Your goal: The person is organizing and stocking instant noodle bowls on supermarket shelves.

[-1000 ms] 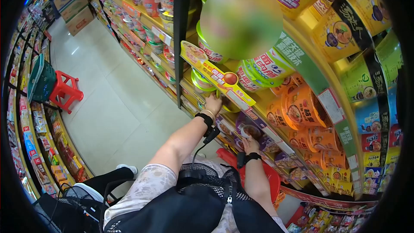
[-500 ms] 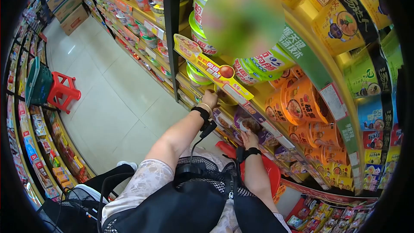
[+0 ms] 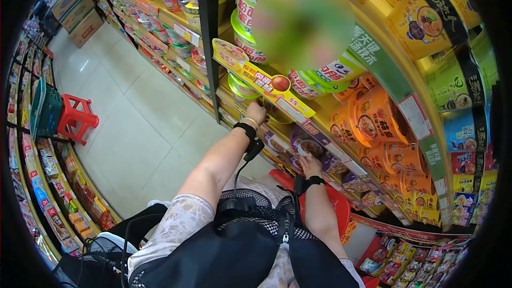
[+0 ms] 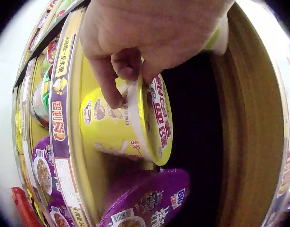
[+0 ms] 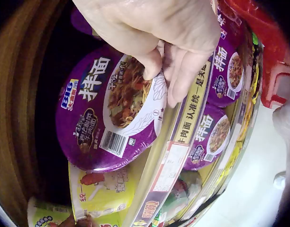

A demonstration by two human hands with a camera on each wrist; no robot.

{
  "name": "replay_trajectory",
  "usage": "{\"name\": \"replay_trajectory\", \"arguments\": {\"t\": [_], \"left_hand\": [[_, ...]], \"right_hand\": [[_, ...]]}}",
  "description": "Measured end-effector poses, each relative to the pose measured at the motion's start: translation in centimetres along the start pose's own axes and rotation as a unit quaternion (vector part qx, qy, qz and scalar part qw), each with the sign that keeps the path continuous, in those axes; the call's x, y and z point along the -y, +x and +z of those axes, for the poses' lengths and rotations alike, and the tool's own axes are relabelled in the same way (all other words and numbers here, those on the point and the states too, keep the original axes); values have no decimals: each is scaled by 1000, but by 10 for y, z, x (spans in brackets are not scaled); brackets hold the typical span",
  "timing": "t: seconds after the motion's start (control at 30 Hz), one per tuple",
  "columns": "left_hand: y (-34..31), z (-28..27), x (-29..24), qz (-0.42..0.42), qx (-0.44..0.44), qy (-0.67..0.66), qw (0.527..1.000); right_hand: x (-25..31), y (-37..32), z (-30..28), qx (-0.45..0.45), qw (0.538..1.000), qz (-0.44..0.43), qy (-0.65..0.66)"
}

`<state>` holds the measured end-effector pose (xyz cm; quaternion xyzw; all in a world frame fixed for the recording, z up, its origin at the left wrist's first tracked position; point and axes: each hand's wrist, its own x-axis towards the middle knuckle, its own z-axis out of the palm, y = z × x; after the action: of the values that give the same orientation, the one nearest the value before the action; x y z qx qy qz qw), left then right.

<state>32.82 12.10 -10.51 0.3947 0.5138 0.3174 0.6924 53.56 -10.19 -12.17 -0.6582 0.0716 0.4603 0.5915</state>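
Note:
My left hand is at the edge of a lower shelf. In the left wrist view its curled fingers and thumb pinch the rim of a yellow noodle tub, which lies tilted with its lid facing right. Beside that tub is a purple noodle bowl. My right hand is farther along the same shelf. Seen from the right wrist, the thumb presses the edge of the purple bowl's printed lid, with the other fingers bent at its rim; their tips are partly hidden.
Orange noodle tubs and green-lidded tubs stand on higher shelves. A yellow promotional strip juts above my left hand. Across the tiled aisle are a red stool and a green basket. A blurred round patch covers part of the upper shelf.
The head view has shifted slightly, so the shelves appear farther left. My left hand has drawn back a little towards the aisle; my right hand remains by the purple bowl.

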Motion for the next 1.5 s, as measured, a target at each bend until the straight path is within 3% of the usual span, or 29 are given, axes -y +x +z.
{"name": "replay_trajectory", "arguments": {"t": [0.37,1.0,1.17,1.37,1.5], "left_hand": [[11,-18,-10,-5,8,24,1000],[-29,-48,-31,-98,113,-38,988],[-38,-58,-16,-94,114,-36,988],[-48,-57,4,-148,100,-12,984],[-34,-39,-25,-72,59,-26,995]], "right_hand": [[-1,-7,2,-47,999,5,7],[1,-11,12,8,1000,-22,-7],[-3,-8,11,-17,999,-38,-18],[1,-9,5,-9,999,-37,-37],[8,-4,2,10,997,-43,-62]]}}
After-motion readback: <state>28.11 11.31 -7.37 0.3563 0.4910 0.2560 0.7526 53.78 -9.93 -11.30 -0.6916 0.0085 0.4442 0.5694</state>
